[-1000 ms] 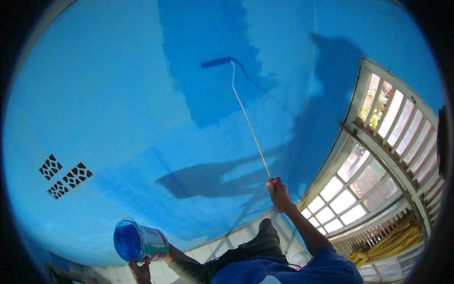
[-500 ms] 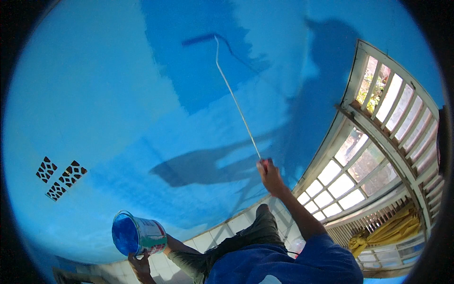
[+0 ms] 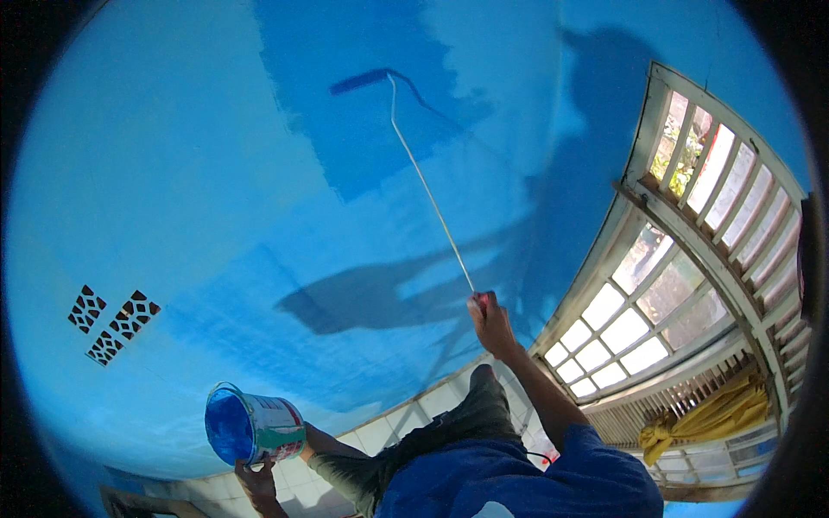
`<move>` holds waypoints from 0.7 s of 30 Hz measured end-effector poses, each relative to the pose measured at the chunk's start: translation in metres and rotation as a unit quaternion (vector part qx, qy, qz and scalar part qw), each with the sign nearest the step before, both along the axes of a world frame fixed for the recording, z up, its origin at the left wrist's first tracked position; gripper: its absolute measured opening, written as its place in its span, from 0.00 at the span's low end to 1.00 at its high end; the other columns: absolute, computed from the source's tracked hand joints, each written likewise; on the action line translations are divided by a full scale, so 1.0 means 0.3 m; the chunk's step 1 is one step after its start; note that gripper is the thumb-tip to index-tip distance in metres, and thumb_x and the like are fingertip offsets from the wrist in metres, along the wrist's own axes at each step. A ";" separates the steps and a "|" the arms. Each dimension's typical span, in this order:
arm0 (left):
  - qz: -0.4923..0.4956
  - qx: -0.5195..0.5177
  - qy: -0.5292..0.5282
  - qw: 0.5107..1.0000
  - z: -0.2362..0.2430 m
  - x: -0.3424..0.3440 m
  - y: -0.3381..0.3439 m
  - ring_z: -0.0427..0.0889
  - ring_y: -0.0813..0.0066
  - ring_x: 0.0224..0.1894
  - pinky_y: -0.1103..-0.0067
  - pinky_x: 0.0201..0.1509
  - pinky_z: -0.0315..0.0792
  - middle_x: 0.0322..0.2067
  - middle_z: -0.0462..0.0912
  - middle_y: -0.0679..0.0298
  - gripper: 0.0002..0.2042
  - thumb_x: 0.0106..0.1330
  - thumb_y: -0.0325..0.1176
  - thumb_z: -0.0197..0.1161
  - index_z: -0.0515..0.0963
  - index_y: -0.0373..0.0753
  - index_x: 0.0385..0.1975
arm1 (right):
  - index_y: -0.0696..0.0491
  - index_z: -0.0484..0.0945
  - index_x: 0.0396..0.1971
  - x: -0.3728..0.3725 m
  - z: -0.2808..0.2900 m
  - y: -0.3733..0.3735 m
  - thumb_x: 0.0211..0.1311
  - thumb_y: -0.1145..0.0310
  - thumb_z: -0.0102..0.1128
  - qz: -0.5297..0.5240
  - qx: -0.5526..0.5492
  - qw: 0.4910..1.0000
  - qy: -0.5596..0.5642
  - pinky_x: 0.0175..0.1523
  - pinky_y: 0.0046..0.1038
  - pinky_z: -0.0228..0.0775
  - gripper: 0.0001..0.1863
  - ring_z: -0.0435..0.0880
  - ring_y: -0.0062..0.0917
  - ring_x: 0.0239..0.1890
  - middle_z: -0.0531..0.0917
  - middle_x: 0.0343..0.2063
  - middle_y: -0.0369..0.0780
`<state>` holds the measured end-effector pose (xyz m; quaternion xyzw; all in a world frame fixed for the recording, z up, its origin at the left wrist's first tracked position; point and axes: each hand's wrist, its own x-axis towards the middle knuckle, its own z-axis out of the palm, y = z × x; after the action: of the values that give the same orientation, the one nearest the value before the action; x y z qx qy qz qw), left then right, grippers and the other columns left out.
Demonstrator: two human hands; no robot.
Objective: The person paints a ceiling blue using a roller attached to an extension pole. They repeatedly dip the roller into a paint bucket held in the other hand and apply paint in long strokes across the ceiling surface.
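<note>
My right hand is closed round the handle of a paint roller with a long thin metal rod. Its blue roller sleeve lies against the blue wall, inside a patch of darker fresh paint. Low on the left, my left hand grips a paint bucket by its lower rim side. The bucket is tilted, with its mouth facing left, and blue paint coats the inside.
A barred, paned window fills the right side, with a yellow cloth tied below it. Patterned vent openings pierce the wall at left. White tiles run along behind my legs. My shadow falls across the wall.
The roller sleeve has slid slightly down along the dark patch. My right hand has shifted only a little, and the bucket stays nearly in place.
</note>
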<state>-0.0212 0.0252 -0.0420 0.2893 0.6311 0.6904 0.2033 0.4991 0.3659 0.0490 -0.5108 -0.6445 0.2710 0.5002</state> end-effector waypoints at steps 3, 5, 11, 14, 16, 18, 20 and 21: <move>0.007 0.052 -0.170 0.984 0.112 0.067 0.046 0.75 0.58 0.39 0.67 0.31 0.79 0.47 0.61 0.49 0.29 0.48 0.18 0.61 0.56 0.44 0.48 | 0.58 0.65 0.34 0.015 -0.003 0.031 0.60 0.60 0.49 0.012 0.016 0.999 -0.027 0.24 0.34 0.63 0.15 0.77 0.41 0.22 0.74 0.17 0.46; 0.015 0.065 -0.221 0.973 0.130 0.082 0.054 0.74 0.57 0.40 0.66 0.31 0.79 0.47 0.61 0.49 0.27 0.49 0.21 0.62 0.56 0.43 0.48 | 0.58 0.65 0.34 0.027 -0.052 -0.008 0.59 0.60 0.49 -0.019 -0.025 0.999 -0.025 0.24 0.34 0.64 0.15 0.77 0.40 0.21 0.75 0.17 0.46; 0.019 -0.099 0.164 0.981 0.086 0.086 0.000 0.70 0.53 0.44 0.62 0.34 0.78 0.48 0.60 0.51 0.26 0.50 0.24 0.63 0.56 0.44 0.47 | 0.58 0.65 0.34 0.114 -0.356 -0.193 0.59 0.59 0.48 -0.023 -0.112 0.993 -0.028 0.25 0.35 0.64 0.16 0.76 0.36 0.19 0.75 0.17 0.47; 0.002 -0.057 0.007 0.998 0.077 0.049 -0.018 0.66 0.52 0.48 0.61 0.38 0.76 0.50 0.58 0.51 0.27 0.50 0.24 0.63 0.56 0.44 0.47 | 0.58 0.65 0.34 0.148 -0.362 -0.259 0.60 0.59 0.48 -0.024 -0.152 0.987 -0.051 0.26 0.36 0.65 0.15 0.76 0.37 0.19 0.75 0.17 0.47; -0.011 -0.056 0.024 0.998 0.136 0.115 0.010 0.64 0.51 0.50 0.58 0.42 0.74 0.51 0.57 0.51 0.25 0.53 0.28 0.62 0.56 0.44 0.48 | 0.58 0.65 0.34 0.174 -0.375 -0.274 0.60 0.59 0.47 -0.028 -0.137 0.988 -0.061 0.26 0.36 0.64 0.15 0.76 0.37 0.19 0.75 0.17 0.47; 0.036 -0.013 -0.075 0.996 0.166 0.145 0.037 0.72 0.54 0.40 0.68 0.37 0.77 0.42 0.66 0.52 0.23 0.53 0.32 0.57 0.58 0.37 0.48 | 0.59 0.65 0.34 0.184 -0.405 -0.263 0.61 0.59 0.47 -0.033 -0.089 0.994 -0.059 0.25 0.36 0.64 0.15 0.76 0.37 0.19 0.74 0.16 0.47; 0.066 0.013 -0.170 0.983 0.201 0.166 0.053 0.76 0.56 0.35 0.73 0.35 0.78 0.39 0.71 0.53 0.23 0.53 0.36 0.53 0.59 0.33 0.48 | 0.59 0.65 0.33 0.187 -0.399 -0.237 0.61 0.59 0.47 -0.040 -0.072 0.995 -0.064 0.25 0.36 0.63 0.16 0.75 0.37 0.19 0.74 0.16 0.47; 0.070 0.018 -0.215 0.974 0.225 0.174 0.059 0.76 0.56 0.35 0.73 0.35 0.77 0.40 0.71 0.54 0.23 0.53 0.38 0.52 0.60 0.33 0.48 | 0.59 0.65 0.33 0.188 -0.386 -0.219 0.61 0.59 0.47 -0.045 -0.063 0.995 -0.066 0.24 0.35 0.63 0.16 0.75 0.37 0.19 0.73 0.16 0.47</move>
<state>0.0309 0.0428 0.0256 0.0928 0.5784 0.7604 0.2804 0.5555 0.3003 -0.0667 -0.5868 -0.6342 0.2542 0.4346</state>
